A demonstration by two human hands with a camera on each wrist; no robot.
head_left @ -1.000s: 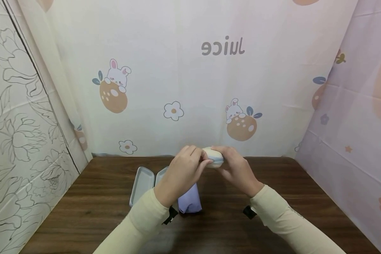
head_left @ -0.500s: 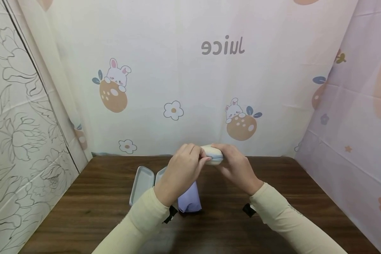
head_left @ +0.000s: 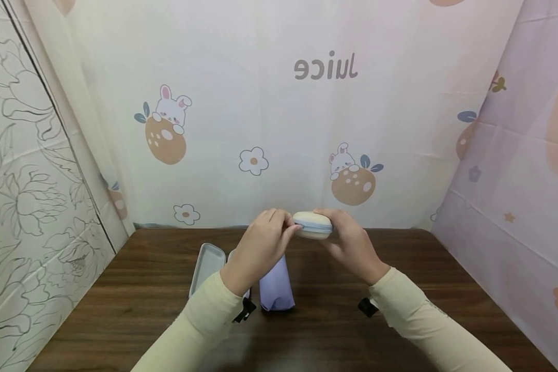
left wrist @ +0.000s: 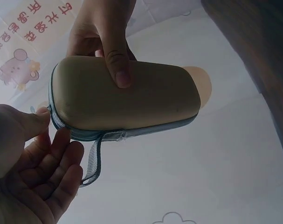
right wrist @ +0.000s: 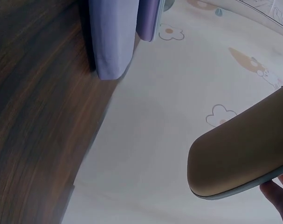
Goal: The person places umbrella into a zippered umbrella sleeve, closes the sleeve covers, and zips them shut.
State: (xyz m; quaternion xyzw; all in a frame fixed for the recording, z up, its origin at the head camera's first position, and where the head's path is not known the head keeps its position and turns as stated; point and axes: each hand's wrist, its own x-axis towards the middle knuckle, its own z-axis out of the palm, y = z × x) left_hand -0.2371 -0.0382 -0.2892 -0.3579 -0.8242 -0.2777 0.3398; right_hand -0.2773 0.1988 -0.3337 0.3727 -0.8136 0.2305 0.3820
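Tan case (right wrist: 239, 144) tilted, rounded end in view, rest cut off by right edge; grey rim (right wrist: 244, 185) along lower side. Fingers (right wrist: 277, 198) at rim from below (most of hand out of frame). Lavender bundle (right wrist: 114, 37) on dark wood table (right wrist: 43, 116), purple object (right wrist: 147, 21) just beside. Pale cloth (right wrist: 146, 130) behind, flower outlines (right wrist: 219, 114) printed.

The right wrist view's edge crops the zippered case (right wrist: 239, 149) and most of the right hand (right wrist: 279, 198), while from the head the left hand (head_left: 260, 245) and sleeve (head_left: 211, 307) partly hide the open hinged case (head_left: 209, 268).
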